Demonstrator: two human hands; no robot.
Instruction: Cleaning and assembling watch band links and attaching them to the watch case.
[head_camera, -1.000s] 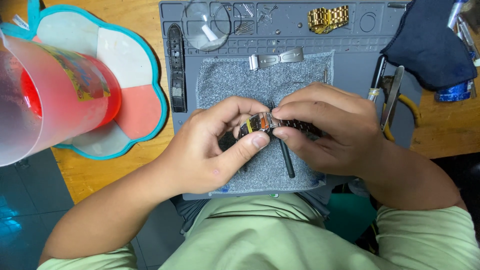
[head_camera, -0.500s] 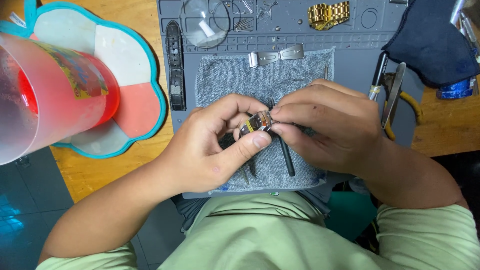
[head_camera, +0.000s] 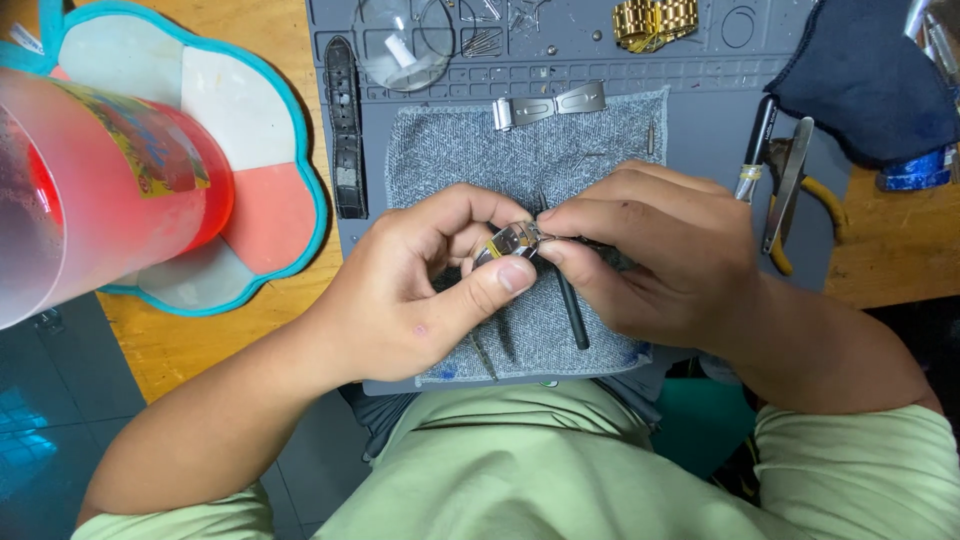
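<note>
Steel watch clasp piece (head_camera: 512, 241) pinched between left hand (head_camera: 425, 290) thumb and forefinger, right hand (head_camera: 650, 255) fingertips gripping its right end. Long axis ran left-right, slightly tilted. Held above grey cloth (head_camera: 520, 160).

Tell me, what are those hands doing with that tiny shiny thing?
A person is working on a small metal watch part, pinching it between the left hand and the right hand over a grey cloth on a grey work mat. A thin dark tool lies under the hands. Nearby lie a silver clasp, a gold watch band, a black strap and a red plastic cup.
</note>
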